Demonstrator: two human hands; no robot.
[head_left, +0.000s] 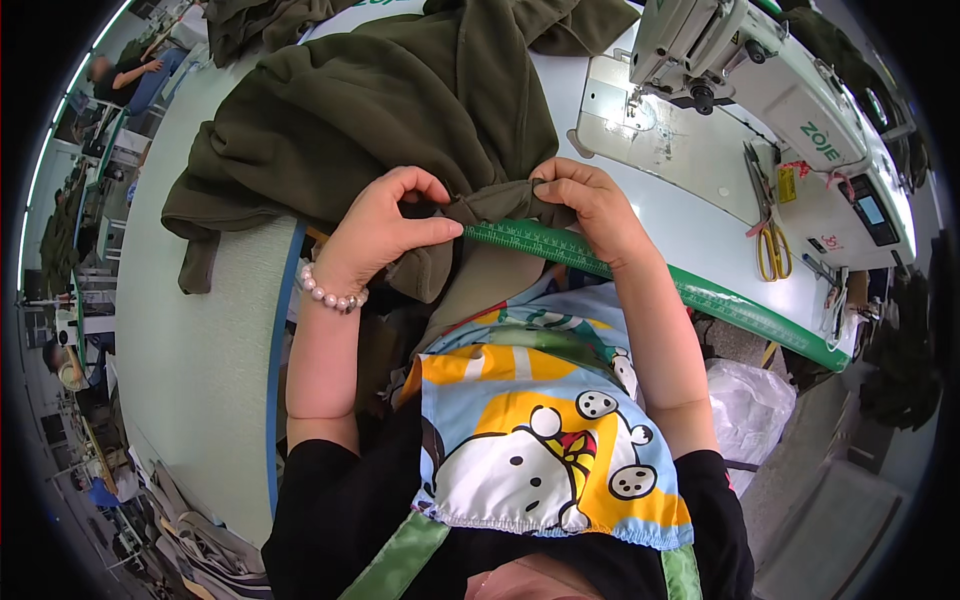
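Observation:
A dark olive-green fleece garment (370, 110) lies heaped on the white table, with a narrow edge of it drawn toward me at the table's front. My right hand (597, 212) pinches one end of that folded edge between thumb and fingers. At its other end is my left hand (385, 228), a beaded bracelet on the wrist, with thumb and forefinger closing around the cloth. Beneath the stretched edge, a green measuring tape (530, 238) runs along the table's front. The fold hides part of my fingertips.
A white sewing machine (800, 110) with a metal plate (650, 130) stands on the right. Yellow-handled scissors (772, 250) lie beside it. A pale side table (200, 370) is at my left. A clear plastic bag (750, 405) sits low on the right. People work far left.

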